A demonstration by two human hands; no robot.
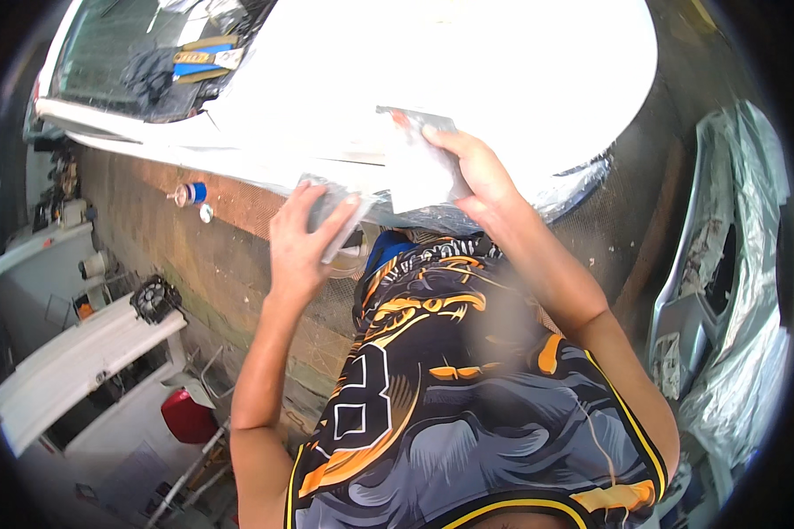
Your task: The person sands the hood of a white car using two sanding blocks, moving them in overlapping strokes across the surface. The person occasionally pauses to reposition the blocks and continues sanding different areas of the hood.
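My left hand (298, 236) is closed round a small flat grey plate (333, 212), gripping it between thumb and fingers. In my right hand (478, 166) is a larger thin, flat grey-white plate (419, 163), its far end marked by an orange-red smear; my thumb presses on its upper face. The two plates are apart, held over the near edge of a white car body (326, 79). Glare washes out much of that panel, so its surface detail cannot be made out.
A blue-and-white can (191, 194) and a small white lid (206, 213) are on the floor at left. Gloves (150, 75) lie by the windshield. Farther left are a black fan (155, 299) and a red object (188, 416). A plastic-draped grey car part (679, 326) stands at right.
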